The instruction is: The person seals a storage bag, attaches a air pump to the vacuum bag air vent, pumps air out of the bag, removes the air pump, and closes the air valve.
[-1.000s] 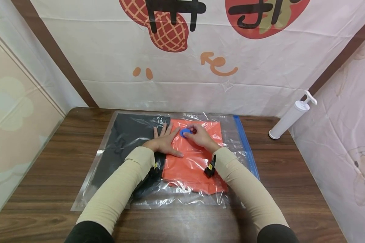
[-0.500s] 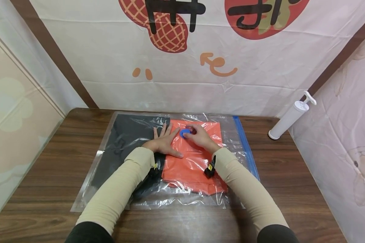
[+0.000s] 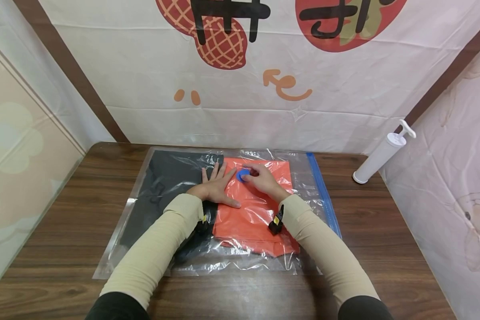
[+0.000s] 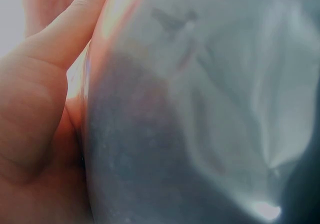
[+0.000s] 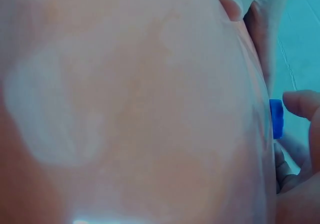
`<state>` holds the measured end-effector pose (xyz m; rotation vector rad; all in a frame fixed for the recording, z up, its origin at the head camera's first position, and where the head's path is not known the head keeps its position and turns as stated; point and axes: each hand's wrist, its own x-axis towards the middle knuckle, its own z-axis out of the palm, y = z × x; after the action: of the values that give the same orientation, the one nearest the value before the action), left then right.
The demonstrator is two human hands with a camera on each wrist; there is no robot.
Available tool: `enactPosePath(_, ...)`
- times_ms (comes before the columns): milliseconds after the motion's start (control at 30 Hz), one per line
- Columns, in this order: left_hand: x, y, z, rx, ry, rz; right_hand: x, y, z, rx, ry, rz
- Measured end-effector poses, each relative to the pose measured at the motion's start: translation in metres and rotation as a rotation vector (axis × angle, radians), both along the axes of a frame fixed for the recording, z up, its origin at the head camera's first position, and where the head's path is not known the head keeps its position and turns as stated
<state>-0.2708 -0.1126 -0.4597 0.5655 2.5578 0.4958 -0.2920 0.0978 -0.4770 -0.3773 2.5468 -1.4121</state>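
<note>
A clear vacuum storage bag (image 3: pixel 304 171) lies flat, with folded black cloth (image 3: pixel 164 178) on its left and folded orange-red cloth (image 3: pixel 240 226) on its right. My left hand (image 3: pixel 214 189) rests on the bag with fingers spread, across the line where the two colours meet. Thumb and fingers of my right hand (image 3: pixel 267 181) pinch a round blue valve cap (image 3: pixel 242 176) over the orange-red cloth. The right wrist view shows this cap (image 5: pixel 277 119) side-on, standing up from the bag's surface. Bag film (image 4: pixel 200 109) fills most of the left wrist view, beside the left hand (image 4: pixel 30 104).
A white hand pump (image 3: pixel 380 158) stands upright near the back right corner of the wooden table (image 3: pixel 240 295). Along the bag's right edge runs a blue zip strip (image 3: pixel 324 191). A printed cloth backdrop (image 3: pixel 240 120) hangs right behind the table.
</note>
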Motion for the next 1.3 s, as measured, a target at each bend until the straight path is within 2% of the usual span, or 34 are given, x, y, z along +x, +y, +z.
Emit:
enactPosePath(200, 0.0005, -0.0001, 0.0001, 0.003, -0.006, 0.002, 0.0022, -0.0014, 0.0018, -0.003, -0.016, -0.022)
enactPosePath(500, -0.0013, -0.0016, -0.0012, 0.013, -0.026, 0.004, 0.0009, -0.0008, -0.0001, 0.02, 0.014, -0.006)
enactPosePath(700, -0.0005, -0.0009, -0.0005, 0.001, -0.007, 0.0, 0.0012, -0.0008, 0.0004, 0.02, -0.002, -0.022)
enactPosePath(867, -0.0012, -0.0007, -0.0014, -0.005, -0.003, 0.0, 0.0003, 0.0001, -0.0004, 0.05, 0.024, -0.004)
enactPosePath(1033, -0.0002, -0.0008, -0.0004, 0.001, -0.002, 0.003, -0.0008, 0.0012, -0.0024, 0.023, 0.057, 0.022)
enactPosePath(1300, 0.0003, -0.0005, -0.0004, 0.005, -0.001, 0.001, 0.0007, 0.0032, -0.0038, -0.003, 0.045, 0.02)
